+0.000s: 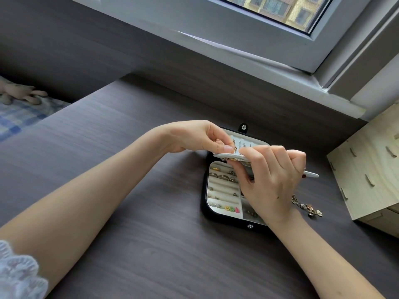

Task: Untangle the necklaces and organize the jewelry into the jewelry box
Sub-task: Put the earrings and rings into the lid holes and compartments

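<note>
We see the dark tabletop [129, 147] carrying an open black jewelry box [205, 203], rings in its slots. Above it our right hand [269, 182] grips the white earring panel [311, 174] by its edge, while our left hand [200, 137] pinches a small gold earring [234, 149] against it. A charm bracelet [306, 207] lies just beside the box.

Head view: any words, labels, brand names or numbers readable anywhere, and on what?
None readable. The jewelry box, its earring panel, the wooden box and the bracelet on the desk show no print; the building outside the window shows no signs.
</note>
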The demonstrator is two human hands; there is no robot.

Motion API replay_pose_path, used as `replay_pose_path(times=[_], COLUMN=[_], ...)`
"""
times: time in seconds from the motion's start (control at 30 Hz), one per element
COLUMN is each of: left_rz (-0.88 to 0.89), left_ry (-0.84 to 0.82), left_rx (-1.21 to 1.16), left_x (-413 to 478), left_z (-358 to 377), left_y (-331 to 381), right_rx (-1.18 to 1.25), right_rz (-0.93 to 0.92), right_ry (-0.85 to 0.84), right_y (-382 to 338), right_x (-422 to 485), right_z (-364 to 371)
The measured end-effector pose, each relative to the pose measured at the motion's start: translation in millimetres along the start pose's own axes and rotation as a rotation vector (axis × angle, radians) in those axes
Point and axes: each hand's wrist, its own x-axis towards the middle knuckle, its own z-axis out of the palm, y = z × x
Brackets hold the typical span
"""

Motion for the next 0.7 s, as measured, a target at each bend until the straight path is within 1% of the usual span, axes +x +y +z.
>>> replay_pose_path(times=[0.17, 0.37, 0.5, 0.7], left_rz=[-0.017, -0.033, -0.051, -0.058], left_ry=[-0.008, 0.026, -0.002, -0.035], left_rx=[0.072, 0.032, -0.016, 0.045], left_x=[1.7, 4.0, 2.6, 3.4], left_z=[-2.0, 0.9, 0.3, -1.1], left_y=[7.0, 0.9, 0.5, 1.8], right_rx=[-0.007, -0.008, -0.008, -0.004], right_rz=[0.011, 0.018, 0.018, 0.012], right_ry=[0.002, 0.012, 0.012, 0.008], right_y=[-0.2, -1.0, -0.7, 0.3], right_x=[-0.4, -0.2, -0.3, -1.1], right_z=[0.4, 1.2, 1.5, 2.1])
